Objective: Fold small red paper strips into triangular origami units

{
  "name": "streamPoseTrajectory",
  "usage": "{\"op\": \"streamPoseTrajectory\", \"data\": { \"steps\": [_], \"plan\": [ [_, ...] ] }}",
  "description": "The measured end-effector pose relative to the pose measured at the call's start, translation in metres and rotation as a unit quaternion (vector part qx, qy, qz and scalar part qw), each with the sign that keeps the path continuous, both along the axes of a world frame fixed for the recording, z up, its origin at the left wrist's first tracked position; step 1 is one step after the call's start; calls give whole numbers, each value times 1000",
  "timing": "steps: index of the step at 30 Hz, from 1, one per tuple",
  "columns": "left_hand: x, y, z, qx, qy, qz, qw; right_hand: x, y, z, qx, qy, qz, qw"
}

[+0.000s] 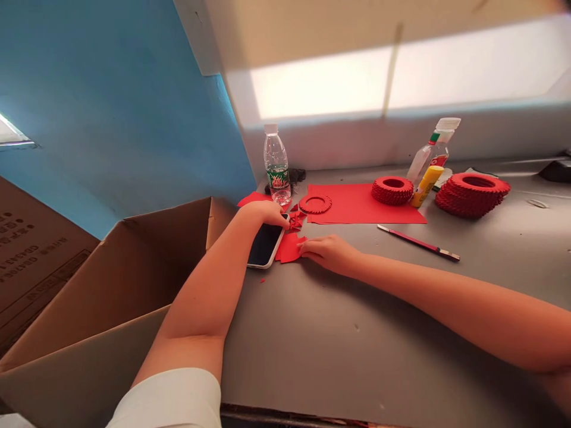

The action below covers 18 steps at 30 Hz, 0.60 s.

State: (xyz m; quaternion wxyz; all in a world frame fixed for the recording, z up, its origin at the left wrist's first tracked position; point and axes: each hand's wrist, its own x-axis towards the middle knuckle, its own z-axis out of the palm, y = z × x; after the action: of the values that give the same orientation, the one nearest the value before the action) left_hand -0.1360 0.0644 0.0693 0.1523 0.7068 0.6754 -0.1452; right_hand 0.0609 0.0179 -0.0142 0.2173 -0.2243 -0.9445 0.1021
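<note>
The left hand (264, 213) curves over the top edge of a black smartphone with a pale rim (264, 245), its fingertips (282, 220) at a small crumpled bundle of red paper (295, 221). Whether they pinch it or only touch it, I cannot tell. The right hand (331, 252) lies low and nearly flat, fingers close together, their tips on an irregular red paper scrap (289, 248) just beside the phone; it seems to press rather than grip.

Both sit on a grey counter (339, 351), near a thin red paper ring (314, 204) and a flat red paper sheet (361, 205). On that sheet's far corner stands a short ring of folded red paper pieces (392, 190), and a wider, taller one (471, 195) sits further right. A yellow glue stick (427, 186) leans by a clear plastic squeeze bottle (432, 151), while a clear water bottle with a green label (277, 166) stands behind the left hand — and a slim red-handled craft knife (419, 242) lies in front of the sheet.
</note>
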Motion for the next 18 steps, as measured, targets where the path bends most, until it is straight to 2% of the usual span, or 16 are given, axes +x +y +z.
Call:
{"op": "streamPoseTrajectory", "data": {
  "steps": [4, 7, 10, 14, 16, 18],
  "plan": [
    [6, -3, -2, 1, 12, 2, 1000, -11, 3, 1, 0, 17, -13, 1000],
    [9, -2, -8, 5, 24, 7, 1000, -6, 5, 6, 4, 33, -27, 999],
    [10, 0, -9, 12, 31, 10, 999, 13, 5, 13, -9, 105, -42, 994],
    [21, -6, 3, 74, 27, 2, 997, 49, -1, 19, -49, 189, -77, 978],
    [37, -16, 7, 155, -68, -34, 985, 68, -5, 19, -64, 192, -104, 974],
    [59, -29, 4, 141, -237, -95, 957, 84, -11, 18, -89, 200, -131, 967]
  ]
}}
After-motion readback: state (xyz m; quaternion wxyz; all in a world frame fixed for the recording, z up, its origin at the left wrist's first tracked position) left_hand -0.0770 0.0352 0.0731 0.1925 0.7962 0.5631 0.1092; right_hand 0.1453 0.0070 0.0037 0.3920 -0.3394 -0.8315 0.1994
